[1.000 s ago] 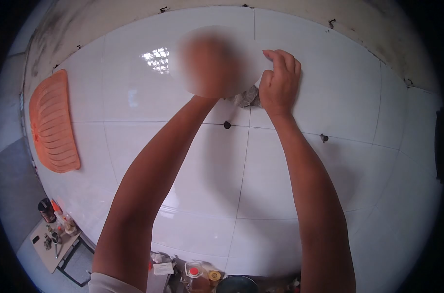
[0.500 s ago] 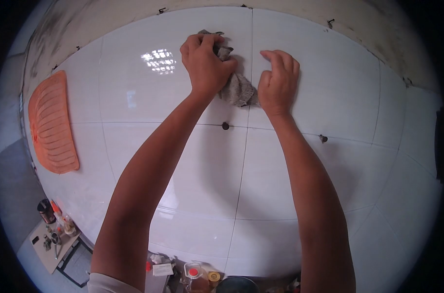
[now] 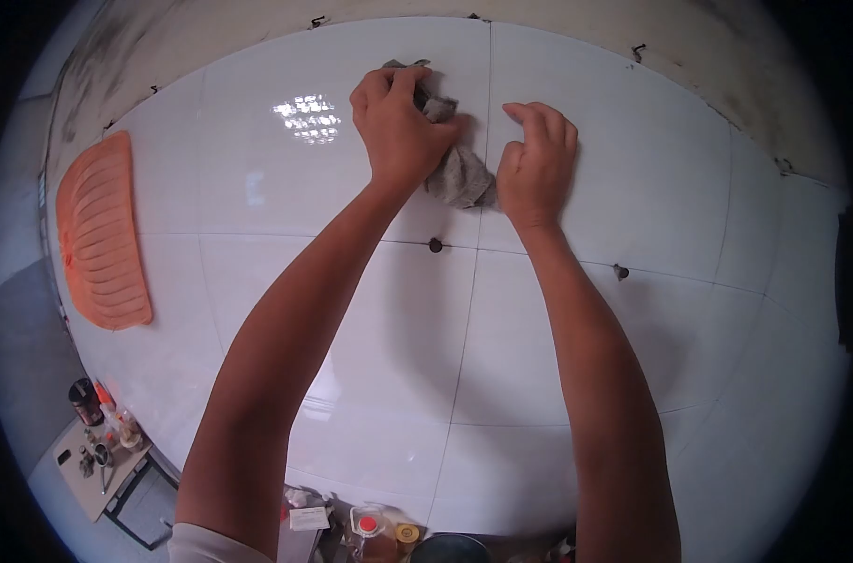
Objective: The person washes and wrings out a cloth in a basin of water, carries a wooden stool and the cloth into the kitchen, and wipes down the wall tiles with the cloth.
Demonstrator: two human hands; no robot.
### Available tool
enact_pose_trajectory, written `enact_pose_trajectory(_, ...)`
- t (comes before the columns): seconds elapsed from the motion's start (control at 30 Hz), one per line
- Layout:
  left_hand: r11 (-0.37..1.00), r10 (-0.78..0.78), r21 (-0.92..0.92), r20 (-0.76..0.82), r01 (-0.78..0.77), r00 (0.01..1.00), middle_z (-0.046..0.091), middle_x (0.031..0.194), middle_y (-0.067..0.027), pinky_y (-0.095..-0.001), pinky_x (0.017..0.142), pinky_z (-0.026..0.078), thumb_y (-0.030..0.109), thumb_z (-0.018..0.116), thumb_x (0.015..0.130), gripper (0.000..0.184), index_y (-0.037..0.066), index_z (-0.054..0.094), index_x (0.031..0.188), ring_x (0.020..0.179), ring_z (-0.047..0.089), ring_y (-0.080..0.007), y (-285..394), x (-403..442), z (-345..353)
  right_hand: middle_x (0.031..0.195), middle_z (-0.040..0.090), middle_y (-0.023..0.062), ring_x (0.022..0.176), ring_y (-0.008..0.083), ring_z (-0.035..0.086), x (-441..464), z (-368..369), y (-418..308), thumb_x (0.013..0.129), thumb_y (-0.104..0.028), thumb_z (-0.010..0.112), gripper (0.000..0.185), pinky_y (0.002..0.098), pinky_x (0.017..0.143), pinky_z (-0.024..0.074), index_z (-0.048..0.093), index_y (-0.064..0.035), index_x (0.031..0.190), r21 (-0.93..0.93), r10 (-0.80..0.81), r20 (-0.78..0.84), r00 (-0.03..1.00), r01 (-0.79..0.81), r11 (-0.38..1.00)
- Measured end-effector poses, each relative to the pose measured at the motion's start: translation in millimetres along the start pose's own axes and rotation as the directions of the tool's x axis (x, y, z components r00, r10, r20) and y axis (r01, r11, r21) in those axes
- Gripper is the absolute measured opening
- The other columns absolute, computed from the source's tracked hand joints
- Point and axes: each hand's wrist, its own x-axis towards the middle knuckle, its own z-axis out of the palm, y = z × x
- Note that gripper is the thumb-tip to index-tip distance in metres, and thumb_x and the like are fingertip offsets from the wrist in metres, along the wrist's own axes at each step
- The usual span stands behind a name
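Observation:
My left hand point(image 3: 395, 129) is closed on a crumpled grey cloth point(image 3: 460, 178) and presses it against a white tiled wall point(image 3: 576, 319). Part of the cloth hangs below the palm, and a bit shows above the fingers. To the right, my right hand point(image 3: 539, 164) is at the wall, its fingers loosely bent, with a gap between thumb and forefinger and nothing seen in it. Below the hands, a dark round peg point(image 3: 435, 245) and a second small peg point(image 3: 621, 272) stick out of the tiles.
An orange ribbed mat point(image 3: 103, 230) hangs on the wall at left. Hooks point(image 3: 639, 53) line the tiles' top edge. Low down are a jug with a red cap point(image 3: 370, 535), a dark pan point(image 3: 450, 548) and, at lower left, a small table point(image 3: 84, 469) holding bottles and jars.
Both hands and the cloth stay nearly in place at the wall. The whole view has shifted very slightly, and the cloth is bunched a little differently by my left thumb.

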Motion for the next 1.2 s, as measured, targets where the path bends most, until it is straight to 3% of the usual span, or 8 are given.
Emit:
enact_pose_trajectory(0.23, 0.999, 0.033, 0.03, 0.009, -0.033, 0.999, 0.049, 0.116, -0.0156, -0.0419, 0.099, 0.036, 0.019, 0.077, 0.064, 0.058, 0.006, 0.059, 0.118, 0.114, 0.04, -0.0344, -5, 0, -3, 0.107, 0.056, 0.0067, 0.105, 0.0278, 0.048, 0, -1, 0, 0.072, 0.001, 0.05, 0.035, 0.0415, 0.093, 0.0378, 0.062, -0.0095, 0.103, -0.007, -0.016, -0.008, 1.0, 0.016, 1.0)
enact_pose_trajectory(0.3, 0.982, 0.074, -0.168, -0.072, -0.085, 0.995, 0.048, 0.12, -0.0163, -0.042, 0.101, 0.035, 0.018, 0.076, 0.067, 0.063, 0.003, 0.053, 0.124, 0.115, 0.041, -0.0346, -13, -6, -12, 0.107, 0.056, 0.0066, 0.104, 0.0276, 0.048, 1, -1, 2, 0.072, 0.002, 0.05, 0.036, 0.0417, 0.093, 0.0379, 0.062, -0.0095, 0.103, 0.002, -0.019, 0.013, 1.0, 0.019, 1.0)
enact_pose_trajectory(0.53, 0.932, -0.009, 0.346, -0.28, 0.11, 0.96, 0.053, 0.122, -0.0155, -0.0414, 0.102, 0.037, 0.024, 0.063, 0.083, 0.05, 0.0, 0.052, 0.126, 0.122, 0.044, -0.0356, -133, 17, -58, 0.107, 0.055, 0.0061, 0.105, 0.0283, 0.048, 1, 1, -2, 0.072, 0.004, 0.05, 0.036, 0.0404, 0.092, 0.0392, 0.062, -0.0092, 0.103, -0.02, -0.019, -0.027, 0.999, 0.019, 1.0)
enact_pose_trajectory(0.6, 0.983, -0.09, -0.163, -0.008, 0.088, 0.996, 0.051, 0.13, -0.0141, -0.0395, 0.105, 0.035, 0.025, 0.061, 0.086, 0.043, 0.003, 0.056, 0.122, 0.125, 0.044, -0.0317, -88, 19, -52, 0.107, 0.056, 0.006, 0.106, 0.0291, 0.048, 2, 2, -3, 0.072, 0.003, 0.05, 0.036, 0.0409, 0.093, 0.0394, 0.061, -0.0091, 0.104, 0.049, 0.045, -0.047, 0.998, -0.043, 0.998)
enact_pose_trajectory(0.67, 0.968, 0.195, -0.181, 0.104, -0.174, 0.975, 0.049, 0.135, -0.0121, -0.0362, 0.108, 0.033, 0.021, 0.06, 0.086, 0.034, 0.005, 0.058, 0.117, 0.129, 0.043, -0.0297, -47, -2, -14, 0.107, 0.057, 0.0065, 0.106, 0.0297, 0.048, 2, 0, -2, 0.072, 0.003, 0.05, 0.036, 0.0414, 0.093, 0.0394, 0.061, -0.0093, 0.104, 0.058, 0.041, -0.057, 0.998, -0.038, 0.998)
enact_pose_trajectory(0.73, 0.837, 0.529, -0.341, 0.304, -0.427, 0.793, 0.053, 0.132, -0.0117, -0.0401, 0.11, 0.033, 0.015, 0.066, 0.072, 0.046, 0.007, 0.06, 0.117, 0.13, 0.042, -0.0307, 4, -21, 0, 0.108, 0.057, 0.0071, 0.107, 0.0304, 0.049, 3, -2, 4, 0.073, 0.003, 0.049, 0.036, 0.042, 0.093, 0.0395, 0.06, -0.0095, 0.105, 0.076, 0.029, -0.062, 0.998, -0.024, 0.997)
enact_pose_trajectory(0.9, 0.765, 0.644, -0.275, 0.317, -0.582, 0.697, 0.055, 0.131, -0.0102, -0.0401, 0.108, 0.038, 0.011, 0.065, 0.065, 0.053, 0.006, 0.061, 0.117, 0.129, 0.043, -0.0304, -3, -24, -21, 0.11, 0.059, 0.009, 0.106, 0.0302, 0.052, 2, -6, 12, 0.076, 0.002, 0.046, 0.036, 0.0423, 0.094, 0.0395, 0.06, -0.0087, 0.108, 0.043, -0.07, -0.028, 0.997, 0.071, 0.997)
enact_pose_trajectory(1.2, 0.94, 0.34, -0.031, 0.146, -0.339, 0.929, 0.053, 0.133, -0.0116, -0.0442, 0.105, 0.039, 0.011, 0.058, 0.081, 0.04, 0.008, 0.059, 0.12, 0.129, 0.043, -0.0355, -102, -88, -108, 0.113, 0.059, 0.0057, 0.107, 0.0272, 0.05, -2, -2, 10, 0.076, 0.002, 0.048, 0.037, 0.041, 0.093, 0.04, 0.06, -0.0089, 0.109, -0.047, -0.039, 0.036, 0.999, 0.04, 0.998)
